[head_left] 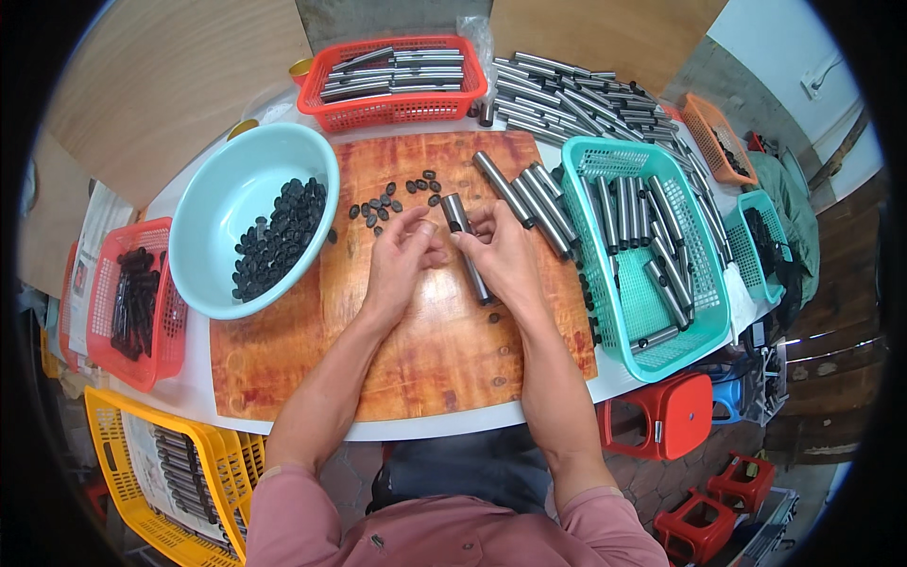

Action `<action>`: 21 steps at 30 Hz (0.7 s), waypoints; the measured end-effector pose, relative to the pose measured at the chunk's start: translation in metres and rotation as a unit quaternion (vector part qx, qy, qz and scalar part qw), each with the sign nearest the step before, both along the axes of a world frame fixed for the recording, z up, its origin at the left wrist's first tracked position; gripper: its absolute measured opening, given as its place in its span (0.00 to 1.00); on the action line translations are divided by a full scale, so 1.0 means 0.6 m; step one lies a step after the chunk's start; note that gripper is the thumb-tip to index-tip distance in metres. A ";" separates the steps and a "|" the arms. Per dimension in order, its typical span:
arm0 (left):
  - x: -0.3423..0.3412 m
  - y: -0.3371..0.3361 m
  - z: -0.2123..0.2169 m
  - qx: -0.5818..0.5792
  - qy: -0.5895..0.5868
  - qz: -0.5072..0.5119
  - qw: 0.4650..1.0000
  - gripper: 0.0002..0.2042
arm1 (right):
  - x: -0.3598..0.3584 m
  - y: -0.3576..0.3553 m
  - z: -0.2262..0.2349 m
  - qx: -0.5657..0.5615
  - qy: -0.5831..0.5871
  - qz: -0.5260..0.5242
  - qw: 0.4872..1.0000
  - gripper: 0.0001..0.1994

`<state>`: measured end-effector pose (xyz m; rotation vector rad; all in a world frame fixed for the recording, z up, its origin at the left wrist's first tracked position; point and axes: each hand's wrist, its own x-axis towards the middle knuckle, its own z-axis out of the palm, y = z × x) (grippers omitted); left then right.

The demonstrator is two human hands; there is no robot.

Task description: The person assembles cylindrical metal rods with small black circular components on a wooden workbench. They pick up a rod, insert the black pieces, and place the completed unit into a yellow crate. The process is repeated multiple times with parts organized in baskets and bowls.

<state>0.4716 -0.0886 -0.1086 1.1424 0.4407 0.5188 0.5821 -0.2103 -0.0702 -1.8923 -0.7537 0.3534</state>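
My right hand (499, 253) is closed round a metal tube (453, 210) with black bands and a dark lower end, held slanting above the wooden board (283, 364). Just left of the tube is my left hand (404, 253), its fingers loosely curled and apart, with nothing visible in them. Small black oval caps (383, 202) lie scattered on the board beyond my left hand. Right of my right hand, several similar metal tubes (537, 200) rest side by side at the board's edge.
A pale blue basin (189, 231) with many black caps stands on the left. On the right is a green basket (619, 326) of tubes. A red basket (378, 118) of tubes sits at the back, beside a pile of tubes (567, 99). Red stools (685, 416) stand below.
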 end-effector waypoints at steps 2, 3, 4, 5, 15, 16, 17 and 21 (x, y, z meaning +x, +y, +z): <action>0.003 -0.006 0.008 -0.060 -0.013 -0.061 0.996 0.20 | 0.003 0.004 -0.013 0.104 0.100 0.017 0.989 0.15; -0.001 -0.011 0.021 -0.086 -0.010 -0.094 0.992 0.22 | -0.002 0.006 -0.011 0.094 0.109 0.018 0.989 0.13; -0.004 -0.014 0.028 -0.112 -0.007 -0.126 0.986 0.23 | -0.003 0.008 -0.008 0.098 0.148 0.012 0.984 0.12; -0.006 -0.016 0.022 -0.089 -0.026 -0.138 0.986 0.24 | -0.003 0.009 -0.004 0.101 0.188 0.006 0.977 0.11; -0.005 -0.012 -0.002 -0.112 -0.014 -0.150 0.982 0.25 | 0.023 0.010 -0.041 0.124 0.149 -0.031 0.980 0.08; -0.005 -0.012 -0.002 -0.113 -0.013 -0.148 0.982 0.25 | 0.026 0.009 -0.045 0.119 0.142 -0.026 0.982 0.08; -0.005 -0.013 -0.001 -0.115 -0.011 -0.146 0.983 0.25 | 0.027 0.008 -0.046 0.113 0.134 -0.021 0.984 0.08; -0.008 -0.011 0.002 -0.114 -0.010 -0.148 0.982 0.25 | 0.017 0.009 -0.029 0.111 0.165 -0.021 0.980 0.08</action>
